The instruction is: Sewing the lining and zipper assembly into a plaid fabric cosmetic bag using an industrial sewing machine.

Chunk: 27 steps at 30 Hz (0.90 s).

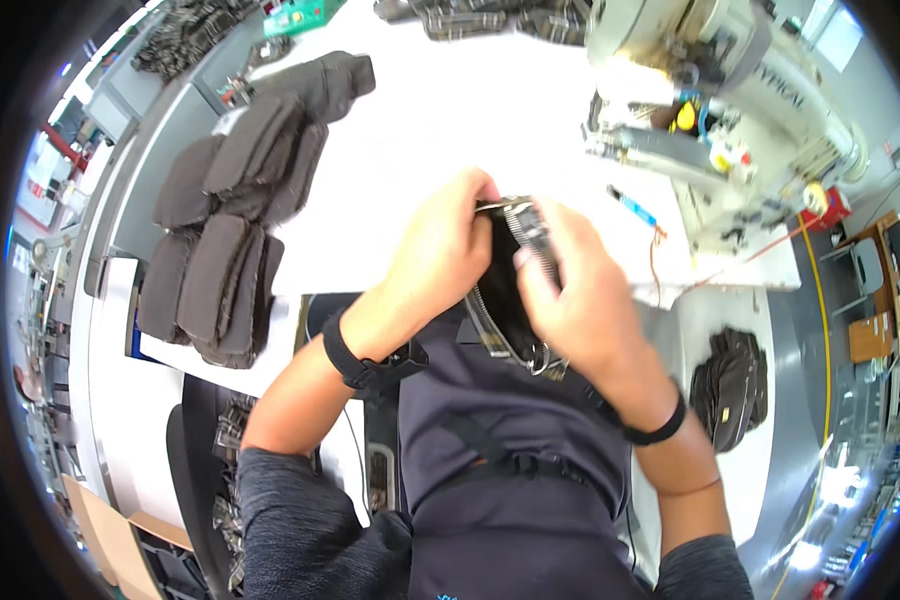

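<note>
Between my two hands, over the table's near edge, is a small dark zippered pouch [505, 285]. Its mouth gapes, with zipper teeth running along both rims and a metal ring at the end nearest me. My left hand [450, 240] grips the far left rim, its fingers curled into the opening. On the other side, my right hand [580, 285] pinches the right rim, thumb inside and fingers outside. The pouch's underside is hidden by my hands.
Stacks of dark folded fabric pieces [232, 270] lie on the white table [420, 120] at left. An industrial sewing machine [710, 60] stands far right, with a blue pen [632, 207] near it. More dark pieces [730, 385] lie on a lower white surface at right.
</note>
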Motion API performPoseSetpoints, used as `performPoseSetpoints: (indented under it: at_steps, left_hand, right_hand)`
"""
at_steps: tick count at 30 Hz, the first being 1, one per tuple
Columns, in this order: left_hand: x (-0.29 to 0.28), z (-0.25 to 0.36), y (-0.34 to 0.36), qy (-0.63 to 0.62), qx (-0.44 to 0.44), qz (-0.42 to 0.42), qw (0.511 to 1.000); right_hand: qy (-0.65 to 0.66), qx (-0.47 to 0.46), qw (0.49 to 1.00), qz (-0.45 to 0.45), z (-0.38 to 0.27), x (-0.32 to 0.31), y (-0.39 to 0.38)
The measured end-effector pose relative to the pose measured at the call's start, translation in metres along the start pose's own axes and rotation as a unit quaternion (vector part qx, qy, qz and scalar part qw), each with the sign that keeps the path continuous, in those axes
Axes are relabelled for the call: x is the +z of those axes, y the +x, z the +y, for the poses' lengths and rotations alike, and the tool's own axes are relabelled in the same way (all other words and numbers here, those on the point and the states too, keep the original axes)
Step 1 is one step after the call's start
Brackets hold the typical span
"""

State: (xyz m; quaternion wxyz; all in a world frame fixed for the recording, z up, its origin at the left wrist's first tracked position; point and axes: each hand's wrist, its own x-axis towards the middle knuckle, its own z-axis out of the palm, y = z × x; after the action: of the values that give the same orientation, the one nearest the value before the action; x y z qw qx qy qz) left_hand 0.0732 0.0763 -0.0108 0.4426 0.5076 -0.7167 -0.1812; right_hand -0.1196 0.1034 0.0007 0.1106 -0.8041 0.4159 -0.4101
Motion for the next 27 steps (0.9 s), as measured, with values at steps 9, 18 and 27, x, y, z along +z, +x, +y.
performPoseSetpoints:
  at_steps: [9, 18, 27]
  left_hand:
    - [-0.045, -0.084, -0.047, -0.342, -0.318, -0.057, 0.882]
    - [-0.101, -0.057, 0.002, -0.075, -0.433, -0.355, 0.825]
    - [-0.129, -0.077, 0.128, -0.104, -0.394, -0.212, 0.888]
  right_hand:
    - [-0.029, -0.112, 0.992, -0.051, -0.022, 0.048, -0.022]
    - [0.092, -0.153, 0.973, -0.144, -0.023, 0.054, -0.010]
    - [0.141, 0.085, 0.984, -0.069, 0.087, -0.025, -0.021]
